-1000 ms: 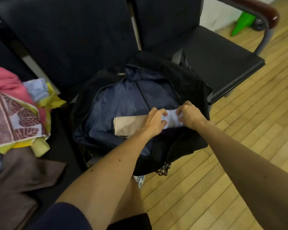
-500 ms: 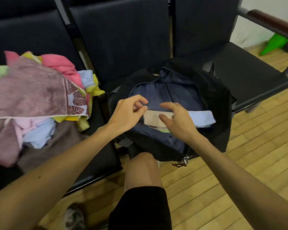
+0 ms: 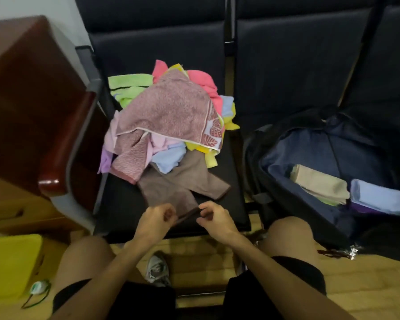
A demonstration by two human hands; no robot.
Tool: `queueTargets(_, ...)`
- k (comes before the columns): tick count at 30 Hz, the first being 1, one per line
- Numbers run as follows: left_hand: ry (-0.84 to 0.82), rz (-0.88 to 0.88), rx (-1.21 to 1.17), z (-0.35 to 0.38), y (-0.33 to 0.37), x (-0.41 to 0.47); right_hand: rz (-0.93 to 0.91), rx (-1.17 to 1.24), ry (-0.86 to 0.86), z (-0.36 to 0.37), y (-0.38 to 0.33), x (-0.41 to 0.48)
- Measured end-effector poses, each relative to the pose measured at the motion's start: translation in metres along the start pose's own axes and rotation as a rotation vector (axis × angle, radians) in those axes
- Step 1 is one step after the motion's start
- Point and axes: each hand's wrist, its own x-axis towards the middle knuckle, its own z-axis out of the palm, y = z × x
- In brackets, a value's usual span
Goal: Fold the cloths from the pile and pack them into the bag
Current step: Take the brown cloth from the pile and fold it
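A pile of cloths (image 3: pixel 171 116) in pink, green, yellow, blue and mauve lies on the black seat in front of me. A brown cloth (image 3: pixel 180 183) spreads from under the pile toward the seat's near edge. My left hand (image 3: pixel 156 217) and my right hand (image 3: pixel 214 217) pinch its near edge side by side. The black bag (image 3: pixel 254 162) stands open on the seat to the right. A folded beige cloth (image 3: pixel 319 183) and a folded light blue cloth (image 3: pixel 379 197) lie inside it on the blue lining.
A chair armrest (image 3: pixel 62 155) with a red-brown top stands left of the pile, a wooden cabinet (image 3: pixel 26 84) behind it. A yellow box (image 3: pixel 9 262) sits at lower left on the floor. My knees and a shoe (image 3: pixel 157 269) are below the seat edge.
My hands left the bag and the folded cloths inside it. My view swung left to the pile, and both hands now pinch the brown cloth's near edge.
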Motion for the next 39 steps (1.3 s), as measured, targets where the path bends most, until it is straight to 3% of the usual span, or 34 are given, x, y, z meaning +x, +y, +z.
queueTargets(6,-0.097,0.077,0.192,0.008,-0.035,0.008,-0.147,-0.361,0.083,0.042,-0.017,0.028)
queueTargets(10,-0.107,0.133,0.247,0.012,-0.051,0.011,-0.191,-0.498,0.044,0.068,-0.022,0.042)
queueTargets(16,-0.005,0.257,0.363,0.007,-0.063,0.007,-0.215,-0.559,-0.068,0.091,-0.035,0.051)
queueTargets(20,0.100,0.269,0.288,-0.014,-0.046,0.008,-0.314,-0.605,0.098,0.084,-0.052,0.047)
queueTargets(25,0.247,0.393,-0.014,-0.078,-0.007,0.024,-0.394,-0.518,0.260,0.041,-0.102,0.042)
queueTargets(28,0.285,0.452,-0.017,-0.132,0.026,0.034,-0.469,-0.388,0.320,0.003,-0.144,0.036)
queueTargets(32,0.474,0.557,-0.017,-0.207,0.080,0.028,-0.524,-0.249,0.361,-0.047,-0.206,0.006)
queueTargets(39,0.662,0.718,0.025,-0.297,0.151,-0.016,-0.724,-0.227,0.406,-0.112,-0.281,-0.069)
